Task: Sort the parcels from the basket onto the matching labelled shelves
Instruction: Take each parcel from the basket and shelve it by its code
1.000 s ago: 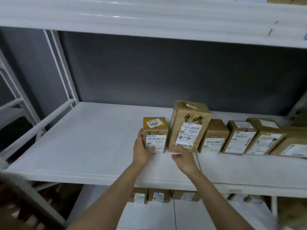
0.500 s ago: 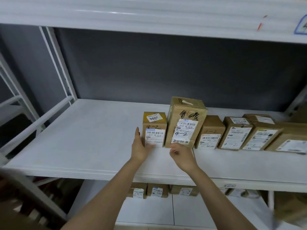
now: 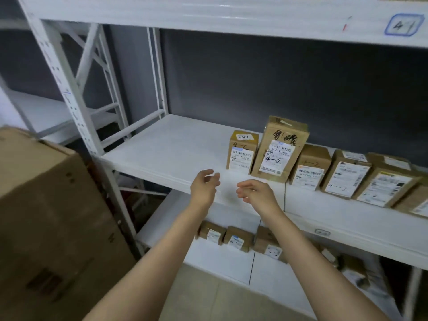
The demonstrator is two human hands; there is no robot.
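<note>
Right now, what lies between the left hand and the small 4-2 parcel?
Only bare white shelf separates the left hand from the small parcel, seen in the head view.

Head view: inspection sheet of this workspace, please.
Surface: white shelf, left part bare.
Job's things: 4-2 parcels standing in a row on it, labels forward; tall parcel second from left.
Clutter: more parcels on the shelf below.
Grippers: left hand and right hand both open, empty, in front of the shelf edge.
Cables: nothing seen.
Surroundings: large carton at left; grey wall; 4-1 tag above.
</note>
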